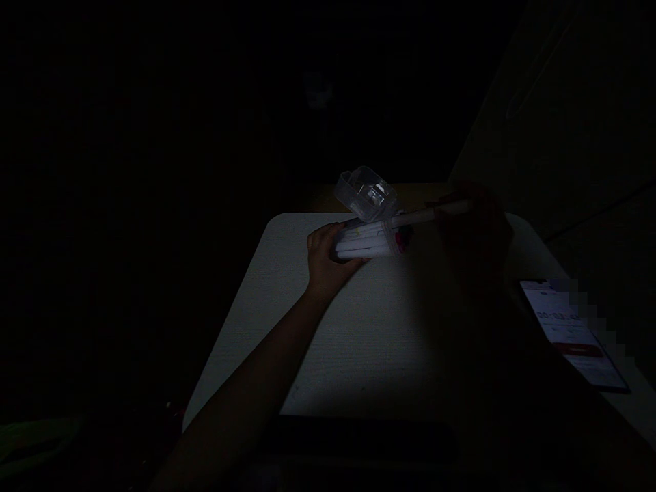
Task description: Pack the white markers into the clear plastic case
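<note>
My left hand (328, 263) is wrapped round a clear plastic case (392, 239) lying on its side, tilted, above the far part of the table. Several white-barrelled pens (363, 240) lie inside it. The case's clear lid (366, 193) hangs open at the far side. In deep shadow on the right, my right hand (474, 222) pinches one white pen (420, 216), whose left end is at the mouth of the case. A dark pink piece (404, 238) shows at the mouth; its kind is unclear.
Most of the scene is very dark. The pale table (246, 321) has rounded far corners. A phone (574, 335) with a lit timer screen lies on its right side, near my right forearm. Something green (38, 437) shows dimly at lower left.
</note>
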Action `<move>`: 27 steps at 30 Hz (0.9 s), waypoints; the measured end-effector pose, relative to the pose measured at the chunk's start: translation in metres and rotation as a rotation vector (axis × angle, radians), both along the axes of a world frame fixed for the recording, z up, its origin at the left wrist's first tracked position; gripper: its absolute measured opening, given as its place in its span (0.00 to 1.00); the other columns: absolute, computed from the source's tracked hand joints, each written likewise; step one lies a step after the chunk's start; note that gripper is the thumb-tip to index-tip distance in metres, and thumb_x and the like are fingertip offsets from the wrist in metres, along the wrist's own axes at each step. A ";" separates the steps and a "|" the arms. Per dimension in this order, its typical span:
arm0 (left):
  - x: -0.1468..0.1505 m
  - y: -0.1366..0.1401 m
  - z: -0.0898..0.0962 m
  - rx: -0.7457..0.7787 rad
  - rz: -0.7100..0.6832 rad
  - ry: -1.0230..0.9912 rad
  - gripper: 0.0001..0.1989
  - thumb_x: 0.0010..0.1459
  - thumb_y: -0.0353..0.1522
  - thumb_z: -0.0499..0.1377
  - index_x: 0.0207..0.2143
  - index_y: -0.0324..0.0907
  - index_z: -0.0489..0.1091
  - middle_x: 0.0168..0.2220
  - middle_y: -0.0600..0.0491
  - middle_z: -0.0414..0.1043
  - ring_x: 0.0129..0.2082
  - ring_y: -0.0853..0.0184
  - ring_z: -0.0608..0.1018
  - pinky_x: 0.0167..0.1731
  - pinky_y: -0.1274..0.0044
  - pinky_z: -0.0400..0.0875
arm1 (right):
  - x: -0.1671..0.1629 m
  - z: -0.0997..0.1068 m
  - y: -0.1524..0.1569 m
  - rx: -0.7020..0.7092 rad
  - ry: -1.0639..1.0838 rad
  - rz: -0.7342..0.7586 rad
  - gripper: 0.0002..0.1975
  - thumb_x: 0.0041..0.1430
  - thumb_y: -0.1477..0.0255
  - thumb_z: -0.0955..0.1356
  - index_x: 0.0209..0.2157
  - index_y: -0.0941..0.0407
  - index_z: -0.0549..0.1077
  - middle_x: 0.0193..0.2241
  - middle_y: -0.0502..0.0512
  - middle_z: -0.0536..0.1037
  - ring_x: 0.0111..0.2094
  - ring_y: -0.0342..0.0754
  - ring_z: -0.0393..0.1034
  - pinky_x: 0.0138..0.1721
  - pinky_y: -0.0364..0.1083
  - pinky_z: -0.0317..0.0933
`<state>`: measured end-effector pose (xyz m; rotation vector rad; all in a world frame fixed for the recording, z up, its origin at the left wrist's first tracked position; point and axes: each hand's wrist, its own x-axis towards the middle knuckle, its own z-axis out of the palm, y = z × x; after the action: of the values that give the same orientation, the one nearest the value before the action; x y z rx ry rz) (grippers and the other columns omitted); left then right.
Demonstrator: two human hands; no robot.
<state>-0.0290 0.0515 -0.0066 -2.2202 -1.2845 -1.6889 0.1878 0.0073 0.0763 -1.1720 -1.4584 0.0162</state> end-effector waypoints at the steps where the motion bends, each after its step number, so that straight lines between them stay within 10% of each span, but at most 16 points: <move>1: 0.000 0.000 0.000 0.004 -0.003 0.002 0.36 0.37 0.46 0.69 0.49 0.45 0.63 0.48 0.48 0.69 0.49 0.58 0.70 0.48 0.65 0.66 | 0.002 -0.001 0.001 0.032 -0.014 0.002 0.19 0.55 0.71 0.66 0.49 0.61 0.67 0.40 0.58 0.74 0.41 0.43 0.70 0.41 0.43 0.69; 27: 0.002 0.002 0.000 0.017 -0.003 0.015 0.38 0.36 0.45 0.70 0.50 0.46 0.63 0.47 0.49 0.70 0.48 0.59 0.70 0.48 0.65 0.66 | 0.001 -0.017 0.010 0.086 0.000 0.114 0.19 0.55 0.72 0.66 0.49 0.59 0.67 0.40 0.57 0.73 0.40 0.41 0.71 0.37 0.40 0.69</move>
<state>-0.0274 0.0533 -0.0064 -2.2225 -1.2598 -1.6749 0.1889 0.0174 0.0592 -1.0184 -1.5100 0.0309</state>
